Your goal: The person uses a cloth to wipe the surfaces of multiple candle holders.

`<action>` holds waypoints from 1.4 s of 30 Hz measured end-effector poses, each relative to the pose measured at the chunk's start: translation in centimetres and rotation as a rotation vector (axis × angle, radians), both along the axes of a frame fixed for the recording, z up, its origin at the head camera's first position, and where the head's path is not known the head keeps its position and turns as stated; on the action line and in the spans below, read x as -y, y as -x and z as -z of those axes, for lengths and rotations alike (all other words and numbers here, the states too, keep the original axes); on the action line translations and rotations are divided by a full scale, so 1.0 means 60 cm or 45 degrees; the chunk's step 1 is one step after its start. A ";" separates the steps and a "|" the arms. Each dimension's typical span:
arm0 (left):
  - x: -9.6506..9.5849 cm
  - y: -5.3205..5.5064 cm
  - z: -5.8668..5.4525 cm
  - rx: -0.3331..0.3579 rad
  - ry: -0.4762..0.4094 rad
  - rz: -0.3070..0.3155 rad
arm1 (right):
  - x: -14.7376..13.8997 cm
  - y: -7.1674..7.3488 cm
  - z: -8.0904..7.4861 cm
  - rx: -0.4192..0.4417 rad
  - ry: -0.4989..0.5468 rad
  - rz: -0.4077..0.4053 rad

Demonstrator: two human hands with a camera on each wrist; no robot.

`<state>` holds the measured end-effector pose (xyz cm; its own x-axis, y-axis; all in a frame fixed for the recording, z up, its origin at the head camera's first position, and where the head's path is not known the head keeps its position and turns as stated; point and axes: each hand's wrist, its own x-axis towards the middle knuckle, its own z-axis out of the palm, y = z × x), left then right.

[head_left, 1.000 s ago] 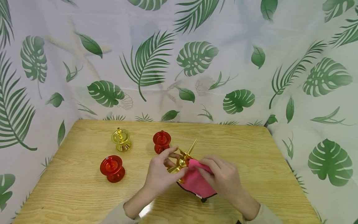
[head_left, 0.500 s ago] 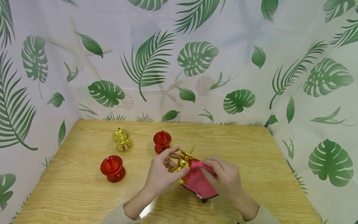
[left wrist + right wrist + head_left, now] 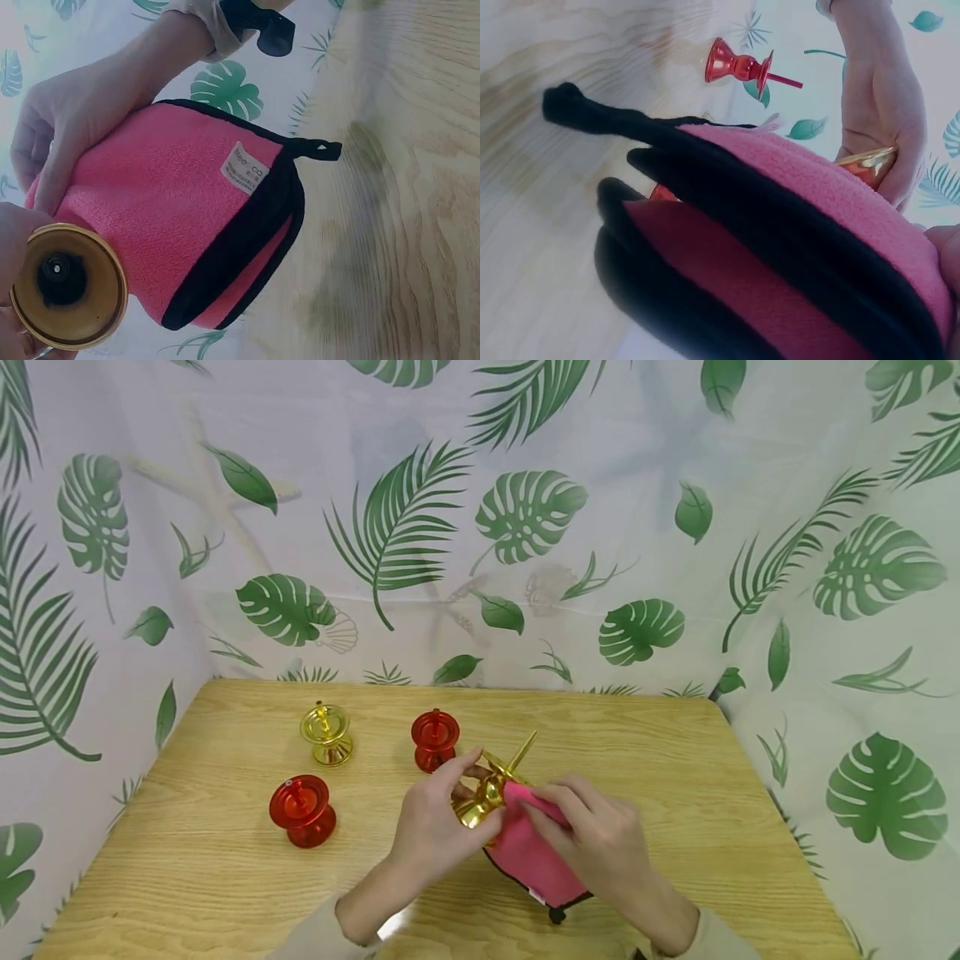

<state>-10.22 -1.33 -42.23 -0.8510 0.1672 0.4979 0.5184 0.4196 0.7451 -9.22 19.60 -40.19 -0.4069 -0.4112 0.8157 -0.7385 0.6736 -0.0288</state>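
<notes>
The person's left hand (image 3: 435, 827) grips the tilted gold holder (image 3: 491, 791) above the table (image 3: 675, 760) while the right hand (image 3: 597, 828) pinches the pink cloth (image 3: 531, 862) at its five o'clock; a hard rub might twist the metal free into the red holder (image 3: 435, 732) at ten o'clock.

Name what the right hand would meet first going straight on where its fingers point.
Beyond the pink cloth it holds, probably the gold holder in the left hand, though exact depth is unclear.
</notes>
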 end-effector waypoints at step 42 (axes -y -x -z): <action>-0.004 -0.004 0.009 -0.080 -0.146 0.009 | -0.031 0.001 0.051 0.167 0.129 -0.015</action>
<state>-10.00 -1.08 -42.75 -0.8166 0.1121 0.5662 0.5681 0.3297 0.7541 -9.27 21.45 -43.27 -0.5083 -0.3352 0.7933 -0.7317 0.6538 -0.1926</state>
